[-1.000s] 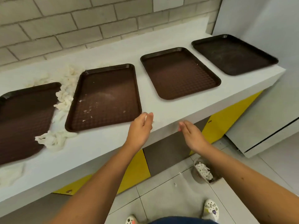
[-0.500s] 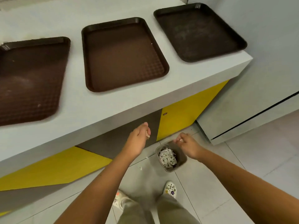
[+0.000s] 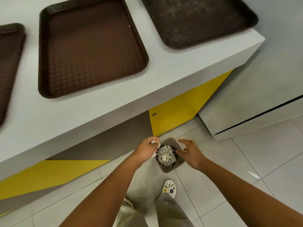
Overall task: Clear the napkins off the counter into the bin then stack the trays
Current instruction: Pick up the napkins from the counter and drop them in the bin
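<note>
— Left grip?
— Your left grip [image 3: 146, 150] is curled and pinches a white napkin scrap [image 3: 153, 142] between thumb and fingertips. More white shows under your palm. It hovers at the left rim of the small grey bin [image 3: 167, 170].
— And the right?
— Your right grip [image 3: 191, 153] is spread, fingers relaxed, holding nothing. It faces your left grip across the bin's opening. I cannot tell whether it touches the rim.
— What lies between them?
— A heap of crumpled napkins [image 3: 166, 155] inside the bin, just below both grips. The bin stands on the tiled floor [image 3: 246, 161].
— The trays?
— Beyond your grips, on the desk [image 3: 164, 71]. The brown tray [image 3: 91, 46] lies past your left grip, and the scuffed tray [image 3: 196, 20] past your right grip at the desk's end. The third tray [image 3: 9, 63] is far left, cut by the frame edge. Each lies flat, apart from its neighbour.
— Anything nearer?
— Your white clog [image 3: 170, 188], on the floor just on your side of the bin.
</note>
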The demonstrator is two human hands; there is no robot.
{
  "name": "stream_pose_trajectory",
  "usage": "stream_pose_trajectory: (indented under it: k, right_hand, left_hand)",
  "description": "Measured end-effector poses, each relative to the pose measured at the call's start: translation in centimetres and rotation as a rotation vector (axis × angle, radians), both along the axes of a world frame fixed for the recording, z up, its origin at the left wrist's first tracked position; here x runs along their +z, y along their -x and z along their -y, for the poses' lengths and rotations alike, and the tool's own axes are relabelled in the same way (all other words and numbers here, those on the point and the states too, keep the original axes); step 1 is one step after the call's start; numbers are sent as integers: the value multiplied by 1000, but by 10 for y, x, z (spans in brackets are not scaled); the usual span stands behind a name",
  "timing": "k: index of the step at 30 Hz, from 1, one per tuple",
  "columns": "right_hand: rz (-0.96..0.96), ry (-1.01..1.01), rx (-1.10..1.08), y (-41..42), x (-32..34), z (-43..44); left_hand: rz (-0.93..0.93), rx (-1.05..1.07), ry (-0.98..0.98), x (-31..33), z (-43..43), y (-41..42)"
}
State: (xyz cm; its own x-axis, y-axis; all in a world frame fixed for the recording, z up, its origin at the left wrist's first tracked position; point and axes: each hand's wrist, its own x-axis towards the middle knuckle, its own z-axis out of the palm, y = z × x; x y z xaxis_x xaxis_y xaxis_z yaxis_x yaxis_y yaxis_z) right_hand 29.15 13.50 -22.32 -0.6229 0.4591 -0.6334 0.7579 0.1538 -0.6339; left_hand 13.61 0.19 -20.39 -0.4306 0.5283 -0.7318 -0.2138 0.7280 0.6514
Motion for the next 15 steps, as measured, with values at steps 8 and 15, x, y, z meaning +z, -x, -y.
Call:
stream_pose_trajectory:
  k: [8,15]
  right_hand:
    - [-16,4,-162,-26,-13,-16]
    - [-75,-25,-183,-23,4,-21]
  left_hand:
    - [129,160,138,-43,-39,-27]
    - [203,256,112,-42,-40,-23]
